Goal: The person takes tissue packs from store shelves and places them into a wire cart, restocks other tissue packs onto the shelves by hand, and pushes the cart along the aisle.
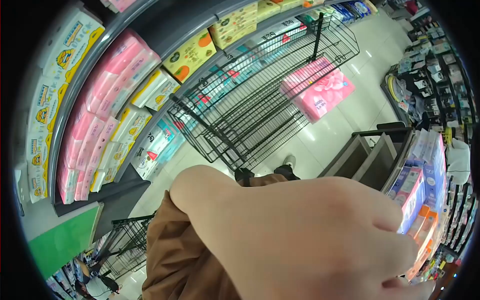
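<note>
My left hand (345, 240) fills the lower middle of the head view, very close to the lens, with its back towards me. Its forearm reaches in from a brown sleeve (175, 245) at the left. The fingers point right and look bent, but their ends are hidden and blurred. No held object shows. Beyond the hand stands a black wire shopping cart (240, 125). A pink tissue pack (327, 92) lies at its right side, partly behind the wires; whether inside the basket I cannot tell. My right hand is out of view.
Shelves at left hold pink tissue packs (120, 75), yellow packs with orange fruit (190, 55) and white-yellow packs (65, 50). Boxes in purple (432, 180) and orange (422, 230) stack at right. Another cart (132, 245) and a person (95, 282) are lower left.
</note>
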{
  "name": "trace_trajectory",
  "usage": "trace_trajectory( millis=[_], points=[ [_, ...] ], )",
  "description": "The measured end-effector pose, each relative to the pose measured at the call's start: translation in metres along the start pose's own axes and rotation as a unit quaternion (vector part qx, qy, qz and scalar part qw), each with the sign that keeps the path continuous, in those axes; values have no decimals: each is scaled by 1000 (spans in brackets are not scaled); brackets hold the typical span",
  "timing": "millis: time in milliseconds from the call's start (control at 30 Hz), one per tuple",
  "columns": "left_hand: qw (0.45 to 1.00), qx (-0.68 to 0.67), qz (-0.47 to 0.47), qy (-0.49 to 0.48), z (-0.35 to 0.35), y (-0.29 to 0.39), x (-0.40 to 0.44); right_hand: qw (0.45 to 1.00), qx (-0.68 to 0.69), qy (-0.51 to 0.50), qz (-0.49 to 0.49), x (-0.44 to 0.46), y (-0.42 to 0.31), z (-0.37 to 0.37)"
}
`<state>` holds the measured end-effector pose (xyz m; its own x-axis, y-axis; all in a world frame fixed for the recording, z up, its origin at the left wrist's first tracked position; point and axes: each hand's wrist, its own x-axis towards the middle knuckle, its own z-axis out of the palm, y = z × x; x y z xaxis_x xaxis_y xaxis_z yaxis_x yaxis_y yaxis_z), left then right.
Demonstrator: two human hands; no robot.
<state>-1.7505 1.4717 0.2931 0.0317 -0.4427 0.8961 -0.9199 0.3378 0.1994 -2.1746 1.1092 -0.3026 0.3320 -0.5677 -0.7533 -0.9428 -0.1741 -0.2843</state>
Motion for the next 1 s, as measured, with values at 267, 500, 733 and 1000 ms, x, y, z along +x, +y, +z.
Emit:
trace_trajectory(
  millis=[267,500,733,1000],
  points=[
    [985,73,-144,53,116,-34,9,984,61,-105,-127,140,-123,-102],
    [730,-18,-682,-39,339,-112,-231,959,155,-219,-89,149,-294,-183],
    [230,117,-950,-178,340,86,-516,874,318,-351,-110,151,-365,-165],
    [241,42,-894,374,323,100,-462,906,292,-302,-45,211,-431,-109]
  ],
)
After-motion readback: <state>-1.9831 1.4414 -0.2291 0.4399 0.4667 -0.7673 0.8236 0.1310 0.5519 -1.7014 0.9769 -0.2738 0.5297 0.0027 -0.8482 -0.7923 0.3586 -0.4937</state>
